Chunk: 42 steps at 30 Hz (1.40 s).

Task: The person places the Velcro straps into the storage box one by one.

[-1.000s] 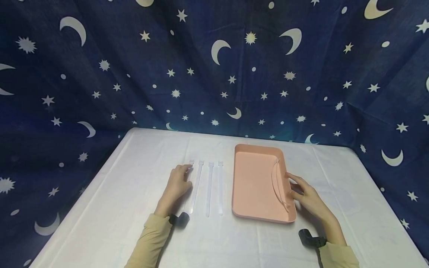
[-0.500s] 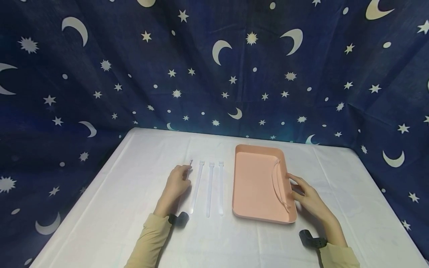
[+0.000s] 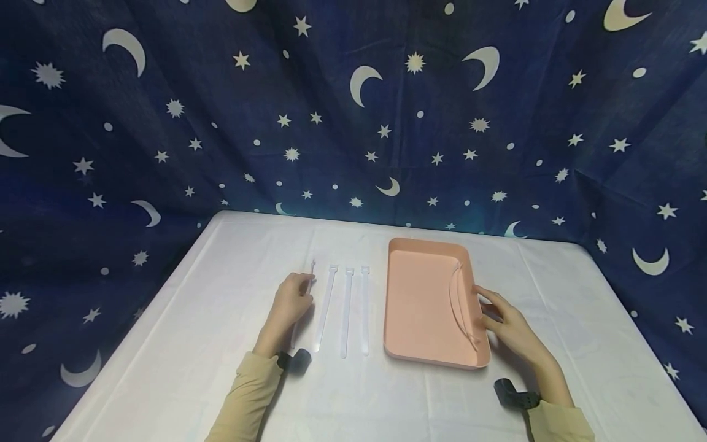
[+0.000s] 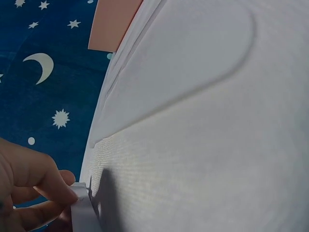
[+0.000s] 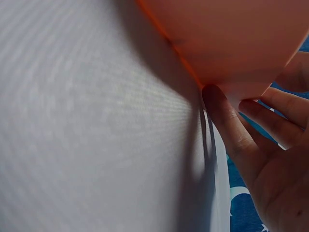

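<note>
My left hand pinches a whitish cable tie between thumb and fingers, and the tie is turned on its edge. In the left wrist view the tie shows its wide head at my fingertips. Three more cable ties lie side by side to its right, heads pointing away. A shallow pink tray stands farther right. Inside it, along the right wall, lies a curved thin strip; whether one tie or more, I cannot tell. My right hand touches the tray's outer right wall with loosely extended fingers.
A white cloth covers the table. Behind it and at the sides hangs a dark blue curtain with moons and stars. Black wrist cameras sit on both wrists.
The leftmost cable tie has turned from flat onto its edge in my left hand and shifted slightly left. My right hand and the tray have stayed in place.
</note>
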Each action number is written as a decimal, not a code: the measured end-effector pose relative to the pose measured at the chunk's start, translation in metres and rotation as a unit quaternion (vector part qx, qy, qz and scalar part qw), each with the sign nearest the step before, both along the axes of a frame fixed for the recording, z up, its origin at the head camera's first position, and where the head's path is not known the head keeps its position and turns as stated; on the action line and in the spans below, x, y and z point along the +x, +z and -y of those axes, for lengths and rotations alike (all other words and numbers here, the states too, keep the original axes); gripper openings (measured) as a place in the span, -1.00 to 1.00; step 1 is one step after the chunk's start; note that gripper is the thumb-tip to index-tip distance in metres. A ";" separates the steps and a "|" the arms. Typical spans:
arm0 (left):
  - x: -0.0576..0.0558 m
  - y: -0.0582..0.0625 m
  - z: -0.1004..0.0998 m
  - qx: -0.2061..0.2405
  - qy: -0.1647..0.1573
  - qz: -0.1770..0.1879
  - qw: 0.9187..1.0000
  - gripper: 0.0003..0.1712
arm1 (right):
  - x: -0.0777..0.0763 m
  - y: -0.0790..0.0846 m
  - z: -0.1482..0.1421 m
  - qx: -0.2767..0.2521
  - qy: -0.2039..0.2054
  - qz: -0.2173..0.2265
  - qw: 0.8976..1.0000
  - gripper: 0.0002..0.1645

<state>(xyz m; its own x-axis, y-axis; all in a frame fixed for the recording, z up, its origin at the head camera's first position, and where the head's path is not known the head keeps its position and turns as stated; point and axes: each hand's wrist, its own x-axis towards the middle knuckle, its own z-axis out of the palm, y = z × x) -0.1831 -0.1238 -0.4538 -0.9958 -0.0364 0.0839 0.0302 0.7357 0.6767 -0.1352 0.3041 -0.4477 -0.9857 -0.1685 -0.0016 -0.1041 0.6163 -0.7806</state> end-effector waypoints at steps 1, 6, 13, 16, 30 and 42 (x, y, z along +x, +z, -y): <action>0.000 0.000 0.000 0.002 0.000 0.002 1.000 -0.45 | 0.000 0.000 0.000 0.000 0.001 -0.001 1.000 -0.26; -0.001 -0.001 0.000 0.011 0.004 0.004 1.000 -0.44 | 0.001 0.000 0.000 0.005 0.003 -0.005 1.000 -0.26; -0.001 -0.002 0.000 0.042 0.000 0.007 0.999 -0.48 | 0.001 0.000 -0.001 0.008 0.006 -0.006 1.000 -0.26; -0.001 -0.001 -0.001 0.051 0.001 0.011 0.999 -0.49 | 0.000 -0.001 -0.002 0.011 0.009 -0.011 1.000 -0.26; 0.000 0.007 -0.010 0.126 -0.004 0.038 0.991 -0.45 | 0.000 -0.002 -0.004 0.010 0.008 -0.014 1.000 -0.27; 0.002 0.012 -0.019 0.171 -0.012 0.047 0.984 -0.43 | 0.000 -0.001 -0.003 0.008 0.009 -0.014 1.000 -0.27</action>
